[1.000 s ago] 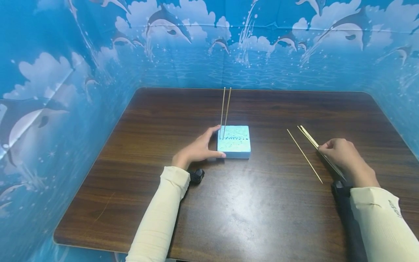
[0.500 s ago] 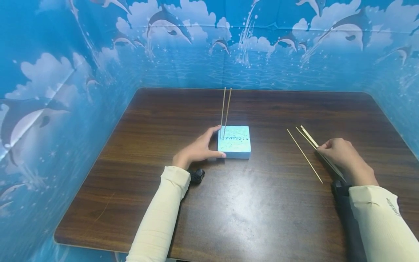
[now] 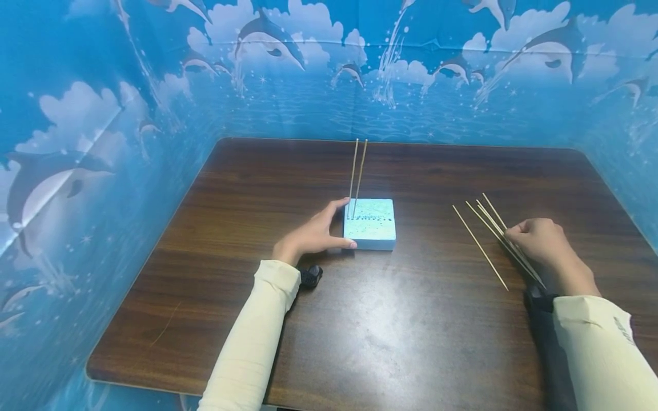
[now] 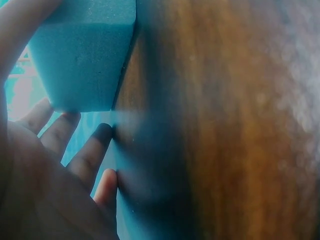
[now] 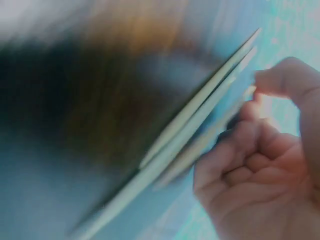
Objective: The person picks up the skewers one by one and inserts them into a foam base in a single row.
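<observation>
My left hand (image 3: pixel 316 235) holds a pale blue foam block (image 3: pixel 374 231) at its left side, thumb on the near face and forefinger at the far corner. Dotted holes run across the block's top. Two thin wooden sticks (image 3: pixel 361 171) stand upright in its left part. In the left wrist view the block (image 4: pixel 82 65) sits above the other fingers, which are spread. To the right, my right hand (image 3: pixel 545 242) pinches one thin stick (image 3: pixel 494 210) between thumb and forefinger. Several more sticks (image 3: pixel 492 228) lie beside and beneath that hand; the right wrist view is blurred.
A single stick (image 3: pixel 480 248) lies apart, left of the bunch. The brown wooden table (image 3: pixel 411 331) has rounded corners. A blue dolphin-print cloth (image 3: pixel 308 108) hangs behind and at the sides. Black wrist devices (image 3: pixel 311 277) sit under both wrists.
The bunch by my right hand has fanned apart, and one stick now angles away from the others in the pinch. The left hand and the block have stayed in place.
</observation>
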`<action>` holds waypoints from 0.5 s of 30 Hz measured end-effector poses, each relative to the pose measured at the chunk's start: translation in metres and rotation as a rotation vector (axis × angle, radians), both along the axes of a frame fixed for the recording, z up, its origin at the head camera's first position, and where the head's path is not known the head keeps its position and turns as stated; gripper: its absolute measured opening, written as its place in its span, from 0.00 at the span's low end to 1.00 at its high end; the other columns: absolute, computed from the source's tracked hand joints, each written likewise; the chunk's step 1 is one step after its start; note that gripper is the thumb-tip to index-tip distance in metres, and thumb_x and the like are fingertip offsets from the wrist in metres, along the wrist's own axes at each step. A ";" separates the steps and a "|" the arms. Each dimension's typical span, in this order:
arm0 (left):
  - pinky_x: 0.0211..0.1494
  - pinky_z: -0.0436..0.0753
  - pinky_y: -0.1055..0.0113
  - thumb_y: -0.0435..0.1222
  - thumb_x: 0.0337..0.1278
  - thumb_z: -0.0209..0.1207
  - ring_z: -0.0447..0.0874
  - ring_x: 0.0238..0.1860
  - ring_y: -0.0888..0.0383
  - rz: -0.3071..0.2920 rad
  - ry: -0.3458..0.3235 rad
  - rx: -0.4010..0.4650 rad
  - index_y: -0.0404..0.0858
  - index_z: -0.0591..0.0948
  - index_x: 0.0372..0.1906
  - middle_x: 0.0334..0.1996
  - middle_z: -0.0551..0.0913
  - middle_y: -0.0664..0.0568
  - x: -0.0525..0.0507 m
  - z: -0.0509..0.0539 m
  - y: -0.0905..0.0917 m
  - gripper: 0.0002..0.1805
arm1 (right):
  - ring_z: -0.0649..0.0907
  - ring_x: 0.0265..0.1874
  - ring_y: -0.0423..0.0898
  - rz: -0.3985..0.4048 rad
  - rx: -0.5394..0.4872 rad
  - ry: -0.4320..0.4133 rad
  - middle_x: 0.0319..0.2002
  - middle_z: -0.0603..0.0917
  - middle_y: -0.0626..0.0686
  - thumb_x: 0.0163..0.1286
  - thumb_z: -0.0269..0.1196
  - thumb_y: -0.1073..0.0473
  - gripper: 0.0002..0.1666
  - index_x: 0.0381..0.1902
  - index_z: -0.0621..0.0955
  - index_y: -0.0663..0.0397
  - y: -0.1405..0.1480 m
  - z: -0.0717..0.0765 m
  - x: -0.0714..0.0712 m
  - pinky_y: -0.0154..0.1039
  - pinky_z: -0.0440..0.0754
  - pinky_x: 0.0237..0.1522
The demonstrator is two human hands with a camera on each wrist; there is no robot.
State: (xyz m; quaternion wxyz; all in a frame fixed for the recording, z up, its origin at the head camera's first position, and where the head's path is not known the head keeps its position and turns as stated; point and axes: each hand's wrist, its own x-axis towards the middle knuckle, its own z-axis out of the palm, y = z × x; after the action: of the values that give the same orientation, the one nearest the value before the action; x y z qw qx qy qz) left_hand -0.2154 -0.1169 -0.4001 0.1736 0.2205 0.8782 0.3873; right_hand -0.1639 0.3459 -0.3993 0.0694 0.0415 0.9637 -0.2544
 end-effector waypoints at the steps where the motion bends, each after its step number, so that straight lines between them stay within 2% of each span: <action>1: 0.77 0.54 0.47 0.57 0.43 0.74 0.46 0.79 0.53 0.000 0.001 -0.005 0.52 0.46 0.80 0.80 0.47 0.54 0.000 0.000 0.000 0.63 | 0.66 0.14 0.43 -0.015 -0.007 0.014 0.13 0.69 0.45 0.68 0.51 0.55 0.19 0.23 0.80 0.59 -0.001 0.001 0.001 0.39 0.65 0.18; 6: 0.77 0.54 0.47 0.57 0.44 0.73 0.46 0.79 0.53 0.001 0.001 -0.013 0.52 0.47 0.80 0.80 0.48 0.54 -0.001 0.001 0.001 0.63 | 0.69 0.19 0.46 -0.090 -0.040 0.119 0.20 0.74 0.50 0.70 0.53 0.52 0.19 0.36 0.81 0.63 -0.015 0.018 0.001 0.40 0.68 0.21; 11: 0.78 0.54 0.48 0.56 0.44 0.73 0.46 0.79 0.54 0.000 0.000 -0.012 0.52 0.47 0.80 0.80 0.48 0.54 0.000 0.001 0.000 0.62 | 0.72 0.22 0.47 -0.106 -0.043 0.257 0.23 0.78 0.53 0.63 0.55 0.56 0.13 0.34 0.81 0.58 -0.043 0.044 -0.004 0.37 0.69 0.24; 15: 0.78 0.54 0.48 0.57 0.43 0.73 0.46 0.79 0.54 -0.003 0.002 -0.010 0.52 0.47 0.80 0.80 0.48 0.55 0.001 0.001 0.000 0.63 | 0.73 0.21 0.46 -0.090 -0.082 0.363 0.25 0.83 0.53 0.61 0.58 0.57 0.10 0.34 0.82 0.57 -0.070 0.061 -0.010 0.35 0.69 0.23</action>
State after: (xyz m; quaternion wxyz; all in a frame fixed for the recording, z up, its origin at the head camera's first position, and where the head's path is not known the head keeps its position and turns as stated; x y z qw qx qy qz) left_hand -0.2147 -0.1165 -0.3987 0.1744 0.2211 0.8800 0.3824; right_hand -0.1735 0.2756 -0.3383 -0.1155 0.0349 0.9465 -0.2994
